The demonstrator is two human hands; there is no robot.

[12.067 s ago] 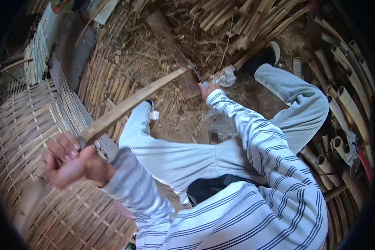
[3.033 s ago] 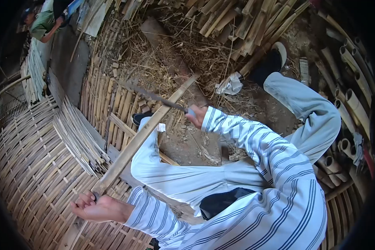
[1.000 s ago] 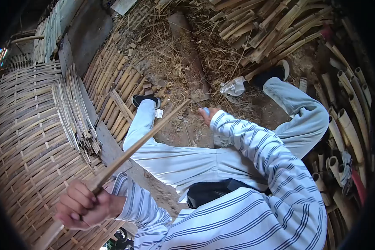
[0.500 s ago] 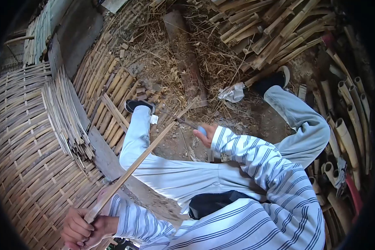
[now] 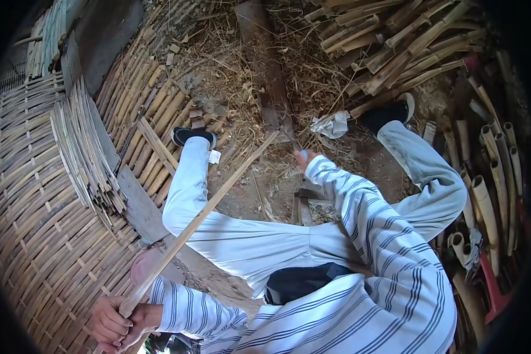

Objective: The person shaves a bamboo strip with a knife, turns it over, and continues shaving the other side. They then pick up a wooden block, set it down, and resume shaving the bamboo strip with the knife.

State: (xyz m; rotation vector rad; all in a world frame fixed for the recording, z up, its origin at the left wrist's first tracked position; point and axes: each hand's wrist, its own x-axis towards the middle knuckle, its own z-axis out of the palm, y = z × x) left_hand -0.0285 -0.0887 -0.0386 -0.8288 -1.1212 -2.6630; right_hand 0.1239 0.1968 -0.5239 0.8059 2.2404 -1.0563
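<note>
My left hand point(image 5: 119, 323) is wrapped around the near end of a long, split bamboo strip point(image 5: 200, 219), low at the left. The strip slants up and away across my left leg, its far tip close to the end of a dark wooden beam point(image 5: 265, 71) on the ground. My right hand point(image 5: 305, 159) grips a knife point(image 5: 291, 140) by its pale bluish handle. Its thin blade points away from me, beside the strip's far tip; the fingers are partly hidden by the sleeve.
Shavings point(image 5: 212, 76) litter the ground around the beam. Split bamboo point(image 5: 389, 41) is piled at the back right, and bamboo tubes point(image 5: 487, 197) stand along the right near a red-handled tool point(image 5: 494, 289). A woven bamboo panel point(image 5: 35, 206) and a bundle of thin strips point(image 5: 85, 153) fill the left.
My right hand and the knife have moved forward and slightly right, the blade swinging from pointing left across the strip to pointing away. The left hand keeps its grip, nearly still.
</note>
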